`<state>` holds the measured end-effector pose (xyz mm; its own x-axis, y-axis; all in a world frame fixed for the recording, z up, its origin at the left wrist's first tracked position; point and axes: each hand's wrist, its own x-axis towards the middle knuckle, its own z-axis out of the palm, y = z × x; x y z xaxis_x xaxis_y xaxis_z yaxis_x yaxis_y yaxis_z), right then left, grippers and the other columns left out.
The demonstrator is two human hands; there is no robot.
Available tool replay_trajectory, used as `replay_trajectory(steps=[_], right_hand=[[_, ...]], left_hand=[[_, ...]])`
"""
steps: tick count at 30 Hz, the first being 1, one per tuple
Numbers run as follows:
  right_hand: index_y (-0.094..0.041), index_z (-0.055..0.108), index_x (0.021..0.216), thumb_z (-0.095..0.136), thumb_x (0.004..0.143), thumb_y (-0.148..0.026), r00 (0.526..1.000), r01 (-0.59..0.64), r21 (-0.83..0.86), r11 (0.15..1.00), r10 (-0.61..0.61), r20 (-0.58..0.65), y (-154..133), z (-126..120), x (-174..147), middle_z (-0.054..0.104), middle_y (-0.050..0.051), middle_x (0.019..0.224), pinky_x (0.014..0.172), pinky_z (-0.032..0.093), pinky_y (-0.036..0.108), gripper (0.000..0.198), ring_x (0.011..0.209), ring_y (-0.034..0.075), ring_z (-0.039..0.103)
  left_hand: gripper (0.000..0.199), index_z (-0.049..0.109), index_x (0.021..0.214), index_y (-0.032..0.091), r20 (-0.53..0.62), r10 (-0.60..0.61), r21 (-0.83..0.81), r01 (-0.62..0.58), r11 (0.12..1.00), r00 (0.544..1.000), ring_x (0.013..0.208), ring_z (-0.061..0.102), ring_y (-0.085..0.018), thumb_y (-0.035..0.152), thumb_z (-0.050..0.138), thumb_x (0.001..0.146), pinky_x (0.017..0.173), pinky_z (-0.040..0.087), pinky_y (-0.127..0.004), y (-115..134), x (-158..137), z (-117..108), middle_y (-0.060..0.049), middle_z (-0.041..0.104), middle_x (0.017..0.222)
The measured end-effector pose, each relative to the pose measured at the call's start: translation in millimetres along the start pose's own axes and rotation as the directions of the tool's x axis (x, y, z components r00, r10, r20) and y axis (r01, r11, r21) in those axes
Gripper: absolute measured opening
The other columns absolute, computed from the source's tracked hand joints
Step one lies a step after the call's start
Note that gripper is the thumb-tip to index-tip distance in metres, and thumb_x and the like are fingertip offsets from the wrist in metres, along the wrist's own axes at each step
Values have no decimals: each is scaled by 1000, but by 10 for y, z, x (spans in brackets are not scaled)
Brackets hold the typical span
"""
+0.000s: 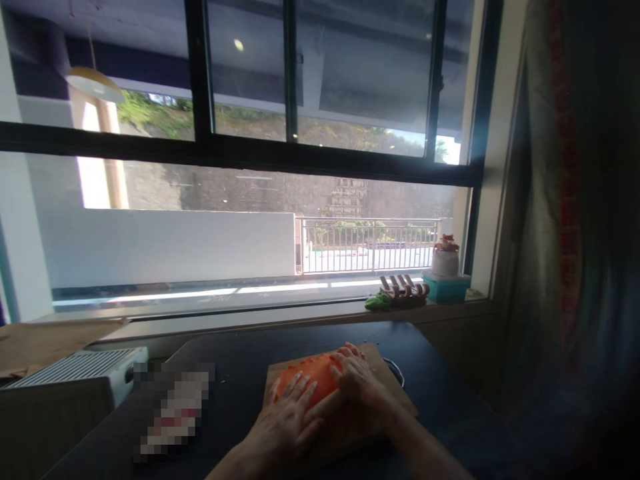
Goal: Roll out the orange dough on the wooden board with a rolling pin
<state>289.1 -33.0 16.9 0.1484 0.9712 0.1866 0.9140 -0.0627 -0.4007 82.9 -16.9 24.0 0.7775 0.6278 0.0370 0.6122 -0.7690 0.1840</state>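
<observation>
A bright orange, flat piece (313,375) that looks like dough or a soft sheet lies on a wooden cutting board (400,399); its exact kind is unclear. My left hand (287,413) rests palm down on its near left part, with fingers spread. On its right part lies my right hand (357,377), fingers stretched forward, some reaching the far edge. A pale, narrow strip (327,405) shows between the two hands, just below the orange piece; I cannot tell what it is. Neither hand is wrapped around anything. The board has a metal handle (396,371) at its right.
The board sits on a dark table (235,353). A blurred-out item (175,417) lies on the left. Beyond are a white heater-like unit (90,373) and brown paper (50,340). On the window sill stand a teal box (447,288), a white jar (445,262) and a striped rack (403,288).
</observation>
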Motion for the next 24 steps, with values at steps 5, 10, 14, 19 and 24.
replay_trajectory(steps=[5,10,14,19,24], right_hand=[[-23,65,112,39,89,-35,1000,-11,-42,999,11,7,-83,-4,169,56,8,128,108,24,44,37,133,26,33],[-24,59,124,36,91,-33,995,51,-67,996,-56,-76,-98,-10,2,42,7,144,113,14,42,41,139,24,22],[-23,58,125,34,93,-32,991,112,-101,989,-119,-67,-187,12,-119,40,7,145,114,11,42,41,140,23,19],[-23,52,131,38,91,-44,995,100,-108,989,-98,18,-357,45,-10,37,8,148,113,13,45,48,140,25,18],[-19,53,130,42,87,-46,999,0,-132,991,6,47,-427,96,178,39,13,145,110,18,47,52,139,28,21]], left_hand=[[69,40,141,28,-47,-50,22,51,998,998,141,24,-30,69,25,87,114,12,-55,-35,40,-24,-8,37,149],[71,40,141,27,4,-39,4,39,999,999,141,23,-32,69,24,86,113,12,-59,50,2,-54,-9,36,149],[76,40,141,22,31,-37,9,37,999,999,140,24,-33,71,30,84,112,12,-59,74,22,-76,-13,34,150],[78,39,142,21,-9,-85,34,85,996,996,141,23,-33,69,41,80,113,13,-57,46,30,-83,-13,33,150],[77,37,143,20,-52,-83,75,87,993,995,141,22,-30,68,34,83,115,8,-55,-25,-106,-69,-12,33,150]])
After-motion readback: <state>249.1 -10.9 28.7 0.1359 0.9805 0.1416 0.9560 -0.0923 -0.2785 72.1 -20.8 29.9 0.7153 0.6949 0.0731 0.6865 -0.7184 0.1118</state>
